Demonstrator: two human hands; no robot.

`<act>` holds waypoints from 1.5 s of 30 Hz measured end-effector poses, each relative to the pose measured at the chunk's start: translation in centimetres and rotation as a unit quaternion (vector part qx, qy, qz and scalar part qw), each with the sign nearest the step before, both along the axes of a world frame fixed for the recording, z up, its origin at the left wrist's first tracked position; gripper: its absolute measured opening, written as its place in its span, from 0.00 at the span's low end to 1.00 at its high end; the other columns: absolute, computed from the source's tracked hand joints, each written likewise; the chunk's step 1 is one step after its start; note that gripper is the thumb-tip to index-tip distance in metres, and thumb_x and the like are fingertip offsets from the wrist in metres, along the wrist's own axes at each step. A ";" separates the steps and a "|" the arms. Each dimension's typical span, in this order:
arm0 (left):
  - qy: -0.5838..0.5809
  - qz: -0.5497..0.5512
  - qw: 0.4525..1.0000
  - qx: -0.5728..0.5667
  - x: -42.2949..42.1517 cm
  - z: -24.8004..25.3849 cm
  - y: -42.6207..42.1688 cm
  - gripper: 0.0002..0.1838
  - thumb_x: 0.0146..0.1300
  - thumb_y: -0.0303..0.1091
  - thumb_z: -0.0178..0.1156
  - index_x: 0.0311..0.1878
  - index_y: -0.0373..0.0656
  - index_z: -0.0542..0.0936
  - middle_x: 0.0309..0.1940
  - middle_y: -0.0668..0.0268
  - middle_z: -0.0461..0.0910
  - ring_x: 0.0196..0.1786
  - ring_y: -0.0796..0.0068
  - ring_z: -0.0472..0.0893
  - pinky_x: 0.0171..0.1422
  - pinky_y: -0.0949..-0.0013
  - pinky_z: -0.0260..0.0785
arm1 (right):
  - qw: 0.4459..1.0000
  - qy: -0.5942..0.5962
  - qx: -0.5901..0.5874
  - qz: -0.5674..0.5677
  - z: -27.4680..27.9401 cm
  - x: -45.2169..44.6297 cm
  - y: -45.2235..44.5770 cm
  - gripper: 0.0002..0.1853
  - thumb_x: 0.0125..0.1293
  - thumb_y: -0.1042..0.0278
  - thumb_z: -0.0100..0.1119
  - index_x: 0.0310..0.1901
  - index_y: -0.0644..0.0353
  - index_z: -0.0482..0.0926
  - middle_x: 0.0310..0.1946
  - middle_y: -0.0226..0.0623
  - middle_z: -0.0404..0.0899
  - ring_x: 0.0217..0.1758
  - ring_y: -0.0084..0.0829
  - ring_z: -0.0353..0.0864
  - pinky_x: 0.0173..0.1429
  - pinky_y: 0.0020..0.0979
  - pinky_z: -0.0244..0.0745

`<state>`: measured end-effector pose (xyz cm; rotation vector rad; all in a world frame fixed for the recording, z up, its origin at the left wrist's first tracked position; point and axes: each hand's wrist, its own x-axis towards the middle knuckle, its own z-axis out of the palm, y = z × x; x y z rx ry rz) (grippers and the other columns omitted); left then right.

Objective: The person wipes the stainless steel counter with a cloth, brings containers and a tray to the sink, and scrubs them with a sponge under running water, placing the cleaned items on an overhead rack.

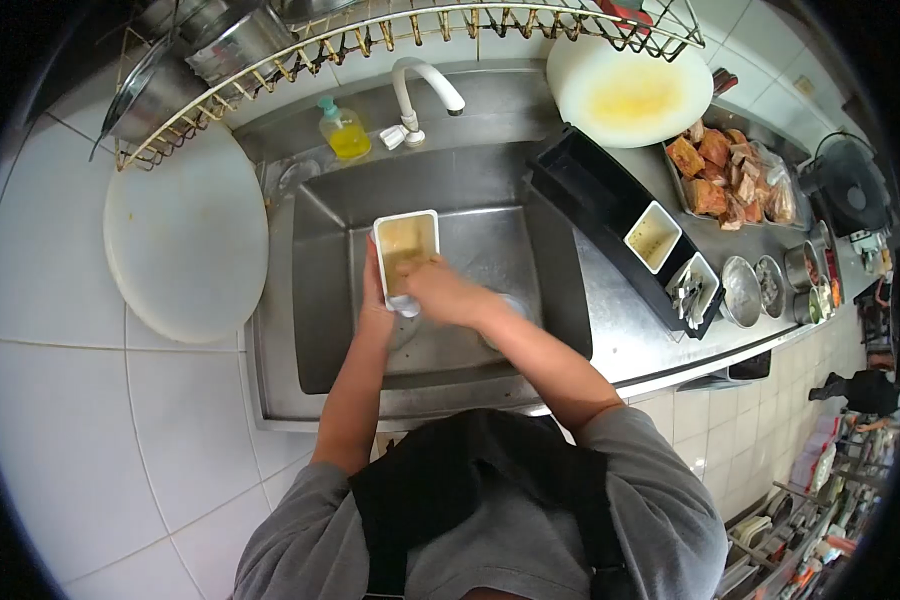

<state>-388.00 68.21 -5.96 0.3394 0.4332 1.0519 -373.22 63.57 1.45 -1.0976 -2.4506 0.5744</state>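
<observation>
Over the sink, my left hand grips a white rectangular plastic container along its left side and base. The container is tilted toward me, so its yellowish inside shows. My right hand reaches into the near end of it with curled fingers. Whatever those fingers hold, if anything, is hidden. Below both hands lies the steel sink basin. A round, clear or shiny item sits on its floor, partly covered by my right forearm.
A white faucet and a yellow soap bottle stand behind the basin. At right, a long black holder carries white containers, one with cutlery. Beyond are a tray of meat chunks and metal bowls. A wire rack hangs above.
</observation>
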 end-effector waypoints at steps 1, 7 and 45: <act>-0.012 0.008 1.000 0.015 -0.4 -0.5 0.1 0.35 0.67 0.64 0.45 0.63 0.44 0.71 0.56 0.56 0.76 0.56 0.58 0.77 0.60 0.54 0.72 | 0.999 -0.025 -0.012 0.024 0.9 0.7 0.2 0.12 0.49 0.80 0.58 0.38 0.63 0.82 0.40 0.46 0.80 0.48 0.49 0.78 0.56 0.42 0.71; -0.030 0.056 0.998 -0.008 -0.1 -2.8 0.9 0.32 0.69 0.63 0.42 0.64 0.49 0.69 0.58 0.58 0.74 0.57 0.59 0.76 0.63 0.52 0.69 | 0.971 0.112 -0.010 -0.211 4.7 -1.1 1.5 0.12 0.55 0.75 0.59 0.43 0.60 0.79 0.39 0.48 0.79 0.46 0.47 0.79 0.53 0.45 0.72; 0.113 0.053 0.992 -0.010 3.4 -0.9 -1.4 0.32 0.68 0.63 0.44 0.64 0.49 0.69 0.56 0.65 0.75 0.59 0.67 0.73 0.63 0.58 0.66 | 0.986 -0.007 -0.071 -0.148 -4.5 1.6 4.3 0.14 0.57 0.69 0.57 0.42 0.67 0.74 0.40 0.54 0.79 0.46 0.53 0.79 0.53 0.45 0.72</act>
